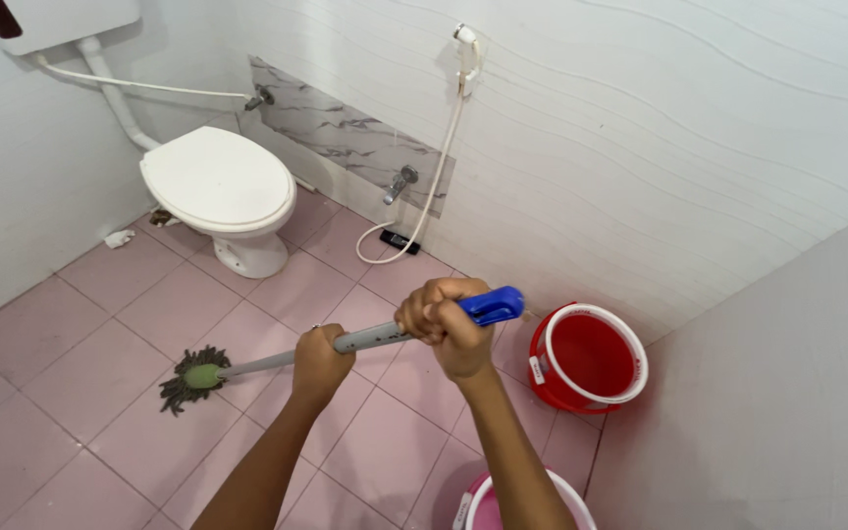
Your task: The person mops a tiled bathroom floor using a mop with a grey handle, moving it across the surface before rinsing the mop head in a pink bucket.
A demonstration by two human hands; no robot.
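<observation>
Gripping a mop with both hands, the person stands over a pink tiled floor. The left hand is clenched around the grey shaft midway along; the right hand is clenched higher up, just below the blue end grip. The dark green mop head lies flat on the tiles at about 9 o'clock from the left hand, well apart from the toilet, which stands at 11 o'clock with its lid down.

A red bucket sits at 3 o'clock from the right hand, close to the wall corner, and looks empty as far as can be seen. A pink bucket shows only its rim at 6 o'clock, right under the right forearm.

Risks, as a judgement: a hard pull back could drive the blue end or the right elbow into the red bucket and tip it. Stepping back could knock the pink bucket, hidden below the arm. A wide sweep toward 12 o'clock could catch the white spray hose looping down to the floor near the tap. Wet tiles may be slippery underfoot.
</observation>
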